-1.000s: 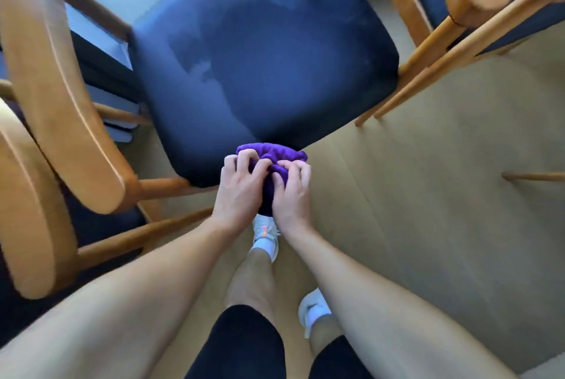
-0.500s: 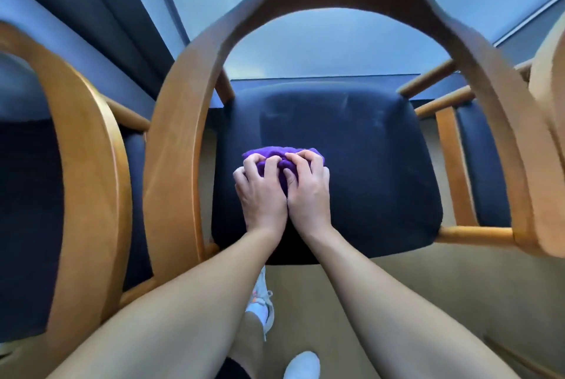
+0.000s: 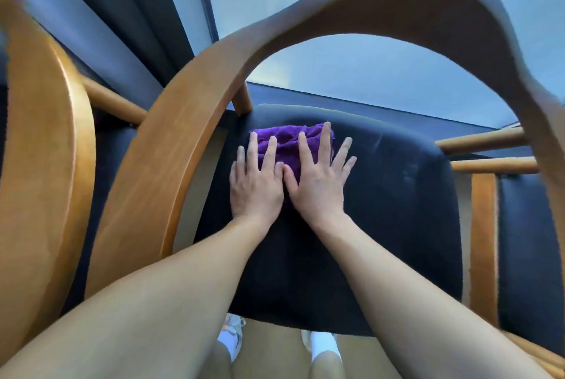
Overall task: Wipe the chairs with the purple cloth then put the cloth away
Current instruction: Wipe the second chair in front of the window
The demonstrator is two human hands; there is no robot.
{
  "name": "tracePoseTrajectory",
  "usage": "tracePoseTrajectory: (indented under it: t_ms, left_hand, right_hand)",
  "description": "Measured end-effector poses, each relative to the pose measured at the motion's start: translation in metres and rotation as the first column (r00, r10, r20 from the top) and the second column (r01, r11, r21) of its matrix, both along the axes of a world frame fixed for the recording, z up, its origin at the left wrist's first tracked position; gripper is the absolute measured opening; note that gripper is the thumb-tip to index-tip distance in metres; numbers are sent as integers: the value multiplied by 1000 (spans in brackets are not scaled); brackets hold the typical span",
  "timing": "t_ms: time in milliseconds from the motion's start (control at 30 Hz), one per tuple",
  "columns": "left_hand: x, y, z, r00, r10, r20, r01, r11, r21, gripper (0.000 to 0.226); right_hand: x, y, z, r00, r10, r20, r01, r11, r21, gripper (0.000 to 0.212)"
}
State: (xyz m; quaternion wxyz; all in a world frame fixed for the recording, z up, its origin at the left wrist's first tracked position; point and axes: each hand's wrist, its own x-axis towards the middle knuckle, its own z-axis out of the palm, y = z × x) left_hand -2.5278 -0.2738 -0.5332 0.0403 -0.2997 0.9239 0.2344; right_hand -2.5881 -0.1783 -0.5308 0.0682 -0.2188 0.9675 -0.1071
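A bunched purple cloth [image 3: 287, 146] lies on the dark blue seat [image 3: 391, 213] of a wooden chair, toward the seat's far left part. My left hand [image 3: 255, 183] and my right hand [image 3: 318, 180] lie side by side on the cloth, fingers straight and spread, pressing it flat against the seat. The palms cover the cloth's near half; its far edge shows beyond the fingertips. The chair's curved wooden backrest [image 3: 367, 9] arches over the seat and over both forearms.
A second chair's wooden back [image 3: 46, 146] stands close on the left, and a third chair with a dark seat [image 3: 529, 244] is on the right. A frosted glass panel [image 3: 382, 73] rises behind. My feet in white shoes [image 3: 318, 345] stand on the floor below.
Both hands have opened from curled grips on the cloth to flat, spread fingers. They pushed the cloth from the seat's front edge toward its back, as my view swung to look through the backrest.
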Motion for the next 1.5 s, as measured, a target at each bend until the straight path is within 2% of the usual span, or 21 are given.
tracePoseTrajectory:
  t_ms: [67, 133, 233, 300, 367, 433, 533, 600, 700, 767, 867, 967, 1067, 1133, 1267, 1400, 1500]
  left_hand:
    - [9, -1, -9, 997, -30, -71, 32, 999, 30, 51]
    - [11, -2, -10, 986, 10, -166, 4, 996, 88, 52]
    - [15, -5, -7, 952, 156, -264, -97, 970, 223, 54]
    - [19, -6, -2, 917, 268, -294, -180, 938, 295, 57]
    - [23, -6, 0, 916, 295, -272, -212, 931, 296, 64]
    - [28, -2, 1, 933, 293, -211, -238, 938, 253, 63]
    - [38, 14, 3, 941, 314, -130, -294, 944, 153, 53]
    - [42, 25, 5, 959, 276, -67, -266, 955, 131, 47]
    - [39, 33, 9, 980, 198, 22, -199, 968, 156, 64]
    - [37, 34, 12, 979, 188, 76, -199, 964, 177, 79]
    - [37, 32, 13, 979, 162, 122, -181, 970, 165, 90]
    - [31, 27, 18, 967, 110, 228, -154, 972, 180, 111]
    - [24, 33, 20, 949, 130, 288, -177, 974, 142, 123]
    - [22, 39, 20, 942, 159, 297, -200, 973, 114, 124]
    - [25, 39, 21, 942, 148, 303, -183, 979, 89, 118]
    - [24, 40, 21, 946, 150, 288, -190, 975, 115, 118]
    - [19, 42, 21, 934, 191, 302, -227, 970, 89, 121]
  right_hand:
    - [3, 4, -6, 997, 56, -49, -57, 998, -23, 68]
    - [3, 5, -10, 992, 97, -82, -103, 992, -70, 67]
    - [-3, 1, -10, 970, 206, -126, -220, 969, -115, 63]
    - [-10, -1, -10, 947, 287, -141, -305, 944, -128, 68]
    - [-19, 0, -12, 932, 339, -130, -354, 928, -116, 76]
    - [-27, 2, -13, 910, 390, -140, -404, 910, -95, 74]
    - [-40, -2, -17, 882, 426, -202, -453, 884, -114, 51]
    - [-48, -8, -20, 858, 449, -249, -491, 859, -144, 39]
    - [-64, -18, -23, 806, 511, -297, -565, 815, -132, 30]
    - [-76, -38, -17, 858, 455, -238, -494, 857, -148, 30]
    - [-93, -76, -6, 959, 280, -53, -285, 946, -154, 31]
    - [-98, -82, -5, 960, 279, -6, -277, 952, -127, 39]
    - [-81, -69, 1, 968, 248, 27, -245, 966, -83, 58]
    - [-64, -61, 3, 966, 258, 4, -257, 966, -28, 70]
    - [-33, -30, -5, 953, 270, -135, -284, 953, -106, 53]
    - [-21, -2, -12, 944, 286, -162, -311, 937, -159, 51]
    - [-45, -17, -10, 944, 305, -123, -322, 932, -164, 46]
